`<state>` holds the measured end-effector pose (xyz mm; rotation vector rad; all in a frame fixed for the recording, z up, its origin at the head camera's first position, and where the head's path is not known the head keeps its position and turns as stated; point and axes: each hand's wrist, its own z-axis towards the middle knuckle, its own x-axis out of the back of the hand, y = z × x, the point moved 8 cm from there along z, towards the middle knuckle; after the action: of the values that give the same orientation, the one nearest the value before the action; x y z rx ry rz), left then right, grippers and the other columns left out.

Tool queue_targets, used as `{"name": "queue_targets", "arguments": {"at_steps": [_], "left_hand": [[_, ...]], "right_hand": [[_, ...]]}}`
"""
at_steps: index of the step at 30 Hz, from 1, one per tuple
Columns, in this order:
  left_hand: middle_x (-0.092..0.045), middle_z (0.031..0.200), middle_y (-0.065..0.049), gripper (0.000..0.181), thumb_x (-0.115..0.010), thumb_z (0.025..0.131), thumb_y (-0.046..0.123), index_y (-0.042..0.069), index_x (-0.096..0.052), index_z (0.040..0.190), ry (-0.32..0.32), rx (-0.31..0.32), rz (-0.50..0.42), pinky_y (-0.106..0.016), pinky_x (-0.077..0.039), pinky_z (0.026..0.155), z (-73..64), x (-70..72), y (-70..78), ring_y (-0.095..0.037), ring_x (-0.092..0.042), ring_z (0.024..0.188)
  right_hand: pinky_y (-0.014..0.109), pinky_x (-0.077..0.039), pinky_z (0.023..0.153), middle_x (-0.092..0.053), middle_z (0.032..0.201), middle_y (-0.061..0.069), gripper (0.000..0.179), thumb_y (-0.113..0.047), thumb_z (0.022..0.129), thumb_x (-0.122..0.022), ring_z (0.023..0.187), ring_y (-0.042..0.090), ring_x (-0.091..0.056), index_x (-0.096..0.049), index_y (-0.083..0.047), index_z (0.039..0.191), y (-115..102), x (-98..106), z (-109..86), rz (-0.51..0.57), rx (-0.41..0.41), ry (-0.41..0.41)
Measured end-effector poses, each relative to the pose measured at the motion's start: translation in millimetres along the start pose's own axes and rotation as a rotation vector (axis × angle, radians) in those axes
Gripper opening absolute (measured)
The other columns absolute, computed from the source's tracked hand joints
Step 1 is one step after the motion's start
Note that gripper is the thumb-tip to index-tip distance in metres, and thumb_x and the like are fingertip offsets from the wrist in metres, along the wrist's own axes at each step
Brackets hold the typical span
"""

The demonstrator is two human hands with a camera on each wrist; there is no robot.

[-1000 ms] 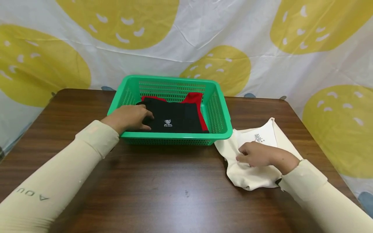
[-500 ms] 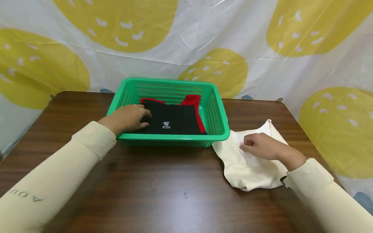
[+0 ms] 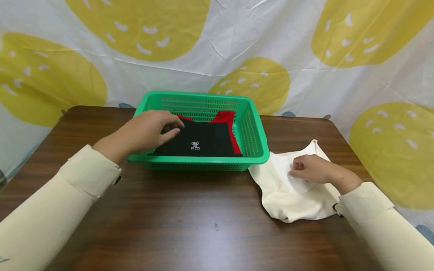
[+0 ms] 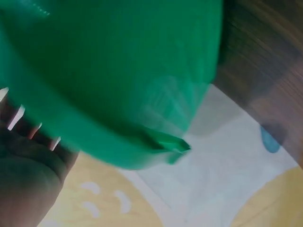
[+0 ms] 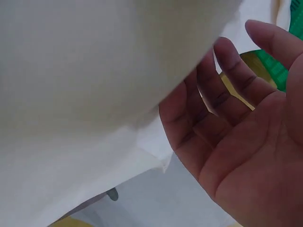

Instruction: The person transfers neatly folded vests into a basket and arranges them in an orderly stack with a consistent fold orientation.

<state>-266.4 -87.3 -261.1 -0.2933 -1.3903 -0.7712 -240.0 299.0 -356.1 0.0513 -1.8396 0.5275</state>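
In the head view, my left hand [image 3: 145, 130] is over the left end of a green plastic basket [image 3: 203, 159], fingers loosely bent with nothing between them. The left wrist view has its fingers beside the basket's rim [image 4: 71, 116]. Inside the basket lies a flat black garment [image 3: 210, 137] with a small white print, on top of a red garment [image 3: 225, 116]. My right hand [image 3: 312, 168] is close over a cream garment [image 3: 288, 203] with a white inner side. In the right wrist view, its thumb stands apart from relaxed fingers [image 5: 227, 56], right at pale cloth [image 5: 71, 94].
Both sit on a dark brown wooden table [image 3: 190, 222], the garment at the basket's right front corner. Behind the table hangs a white curtain [image 3: 237, 34] with large yellow shapes.
My left hand has risen off the black garment and come back toward the basket's left rim. The right hand has shifted slightly right over the cream garment, uncurling from its print.
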Motion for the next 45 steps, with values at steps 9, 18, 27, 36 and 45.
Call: {"name": "queue_targets", "arguments": {"at_steps": [9, 18, 27, 36, 45], "left_hand": [[-0.073, 0.092, 0.002, 0.011, -0.073, 0.089, 0.009, 0.011, -0.075, 0.099, 0.293, -0.325, -0.031, -0.030, -0.053, 0.069, -35.6, 9.4, 64.3, -0.010, -0.064, 0.078], [-0.072, 0.090, 0.009, 0.012, -0.072, 0.088, 0.010, 0.018, -0.075, 0.097, 0.276, -0.486, -0.139, -0.023, -0.054, 0.075, -56.0, -13.7, 118.4, -0.003, -0.063, 0.080], [-0.071, 0.090, 0.011, 0.012, -0.070, 0.091, 0.014, 0.021, -0.074, 0.099, 0.145, -0.456, -0.156, -0.025, -0.054, 0.077, -60.4, -40.5, 123.3, -0.004, -0.063, 0.080], [-0.070, 0.090, 0.014, 0.009, -0.069, 0.093, 0.018, 0.023, -0.074, 0.098, 0.031, -0.411, -0.153, -0.025, -0.054, 0.074, -60.4, -59.8, 125.7, -0.002, -0.062, 0.076], [-0.070, 0.092, 0.013, 0.010, -0.068, 0.093, 0.019, 0.022, -0.074, 0.100, -0.059, -0.374, -0.151, -0.024, -0.053, 0.071, -63.2, -73.8, 125.7, -0.002, -0.060, 0.071]], "right_hand": [[0.026, -0.038, 0.066, -0.053, 0.071, -0.005, 0.028, -0.032, 0.087, -0.076, 0.071, 0.012, -0.047, -0.057, -0.014, 0.075, 6, -10, 2.4, 0.008, 0.001, -0.071], [0.024, -0.035, 0.057, -0.049, 0.072, -0.003, 0.038, -0.038, 0.090, -0.072, 0.067, 0.012, -0.044, -0.053, -0.015, 0.066, 8, -19, 2.6, 0.019, -0.097, -0.218], [0.022, -0.033, 0.052, -0.044, 0.051, -0.007, 0.044, -0.038, 0.091, -0.072, 0.050, 0.007, -0.040, -0.047, -0.017, 0.061, -4, -32, -5.2, 0.058, -0.121, -0.317], [0.019, -0.043, 0.046, -0.049, 0.053, -0.002, 0.045, -0.038, 0.090, -0.073, 0.047, 0.009, -0.046, -0.054, -0.010, 0.061, -18, -48, -13.9, 0.154, -0.232, -0.423], [0.020, -0.043, 0.044, -0.052, 0.047, -0.001, 0.052, -0.041, 0.094, -0.068, 0.041, 0.009, -0.047, -0.057, -0.006, 0.056, -41, -62, -21.3, 0.134, -0.209, -0.496]]}}
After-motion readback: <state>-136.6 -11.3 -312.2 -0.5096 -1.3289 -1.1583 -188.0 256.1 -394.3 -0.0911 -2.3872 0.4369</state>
